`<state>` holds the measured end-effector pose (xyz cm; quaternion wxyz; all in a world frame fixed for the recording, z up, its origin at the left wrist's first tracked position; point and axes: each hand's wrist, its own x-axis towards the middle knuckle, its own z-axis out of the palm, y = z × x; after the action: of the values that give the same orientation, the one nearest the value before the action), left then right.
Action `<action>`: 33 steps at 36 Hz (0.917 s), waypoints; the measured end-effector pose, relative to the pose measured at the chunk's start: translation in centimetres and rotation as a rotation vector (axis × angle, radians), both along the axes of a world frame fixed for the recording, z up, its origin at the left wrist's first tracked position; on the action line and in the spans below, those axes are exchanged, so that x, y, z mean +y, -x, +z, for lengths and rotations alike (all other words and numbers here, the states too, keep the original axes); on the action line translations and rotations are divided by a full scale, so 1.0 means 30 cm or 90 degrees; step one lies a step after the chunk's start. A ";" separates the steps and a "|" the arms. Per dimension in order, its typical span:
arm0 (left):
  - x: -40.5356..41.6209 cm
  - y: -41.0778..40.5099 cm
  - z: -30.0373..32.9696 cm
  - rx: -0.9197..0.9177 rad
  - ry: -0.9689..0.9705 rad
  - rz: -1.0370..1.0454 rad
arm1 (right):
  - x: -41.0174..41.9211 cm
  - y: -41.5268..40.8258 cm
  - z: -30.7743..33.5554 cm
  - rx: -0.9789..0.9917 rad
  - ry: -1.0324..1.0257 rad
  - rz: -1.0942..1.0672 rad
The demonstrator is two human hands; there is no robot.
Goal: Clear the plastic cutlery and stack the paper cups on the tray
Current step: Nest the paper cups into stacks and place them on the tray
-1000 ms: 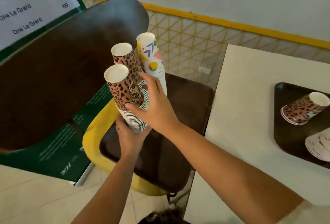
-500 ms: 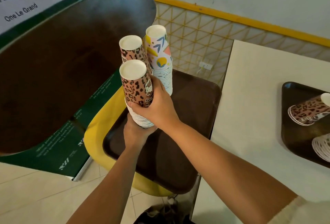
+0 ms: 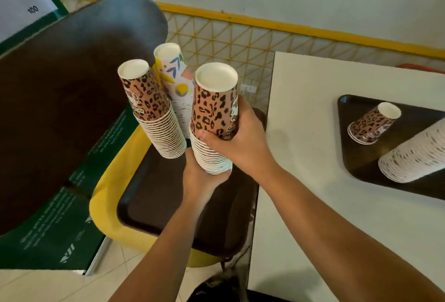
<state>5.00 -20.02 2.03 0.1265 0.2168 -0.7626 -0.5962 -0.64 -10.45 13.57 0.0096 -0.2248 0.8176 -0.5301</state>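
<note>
Leopard-print paper, upside down: the nearest cup stack [image 3: 213, 118] is held in both hands above a dark brown tray [image 3: 154, 195] that lies on a yellow chair seat [image 3: 106, 195]. Right hand [image 3: 237, 140] wraps the upper half of this stack, fingers curled round the far side, thumb pressed across the near side just under the top cup. Left hand [image 3: 201, 176] cups the stack's white-rimmed lower end from below, fingers curled up round the rims.

Left of the right fingers, a second leopard stack [image 3: 151, 111], tilted, base up; its lower rims sit just beside the left hand, but whether that hand grips it I cannot tell. Behind and between the two, a pale stack with coloured shapes [image 3: 174, 82], lower end hidden behind the others; what supports it cannot be seen.

Right of the hands, well apart, a white table [image 3: 301, 157] carries a second dark tray [image 3: 356, 147]. On it: a short leopard stack [image 3: 373, 123] lying tilted on its side, and nearer the viewer a long stack [image 3: 414, 152] lying down, mostly white rims showing, running off the frame edge.

Far left of the fingers, a dark chair back [image 3: 60, 99], and behind it a green-bordered sign [image 3: 21, 0] with printed numbers.
</note>
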 end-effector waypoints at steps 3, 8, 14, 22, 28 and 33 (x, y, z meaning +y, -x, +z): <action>0.069 0.032 0.013 -0.001 -0.013 -0.051 | 0.087 -0.003 0.022 0.000 -0.005 -0.040; 0.216 0.070 0.041 0.008 -0.025 -0.143 | 0.269 -0.018 0.050 -0.003 0.016 -0.117; 0.440 0.103 0.058 0.020 -0.030 -0.210 | 0.511 -0.040 0.076 -0.002 0.040 -0.197; 0.790 0.110 0.084 0.011 -0.003 -0.294 | 0.869 -0.072 0.094 0.000 0.046 -0.272; 1.049 0.102 0.081 0.010 0.018 -0.341 | 1.138 -0.095 0.098 -0.014 0.042 -0.291; 1.238 0.101 0.081 0.009 0.019 -0.366 | 1.325 -0.081 0.094 -0.032 0.022 -0.285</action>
<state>1.98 17.12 4.46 -0.0395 -0.0145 -0.8006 -0.5977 1.78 29.31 16.39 -0.0917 -0.0245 0.8373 -0.5385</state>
